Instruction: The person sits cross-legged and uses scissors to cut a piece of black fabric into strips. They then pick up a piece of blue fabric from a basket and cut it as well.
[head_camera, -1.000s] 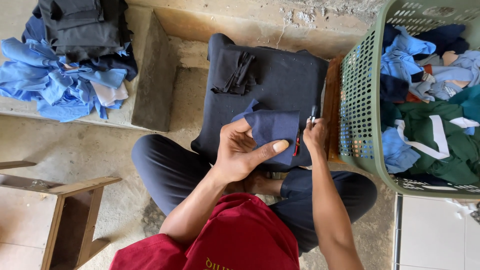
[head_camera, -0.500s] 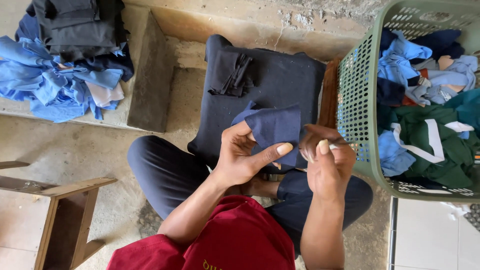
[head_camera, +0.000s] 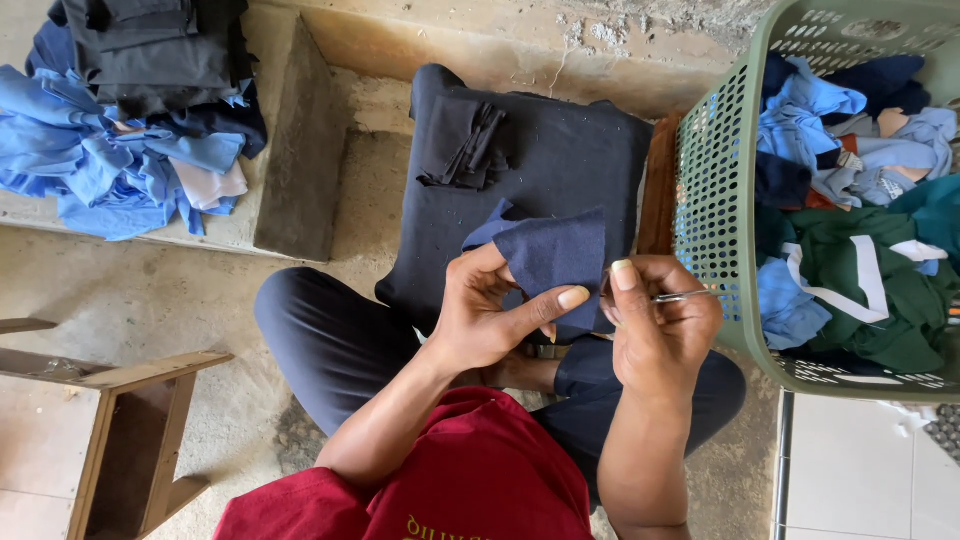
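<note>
Lowered since before, right hand (head_camera: 655, 325) grips snips (head_camera: 685, 296) pointing right; left hand (head_camera: 490, 320) pinches navy cloth (head_camera: 555, 255).

1. Your cloth piece (head_camera: 555, 262): plain navy blue.
2. Pad (head_camera: 560, 165) under it: dark navy; scraps (head_camera: 470, 150) on it near black.
3. Basket (head_camera: 712, 200): pale green, holding blue, green and white garments (head_camera: 860, 270).
4. Your shirt (head_camera: 470, 480): dark red.
5. Pile (head_camera: 120, 150) at left: light blue, grey-black on top.

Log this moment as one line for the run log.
left hand: holds navy cloth piece | right hand: pinches small metal tool | green basket: right, full of clothes
</note>
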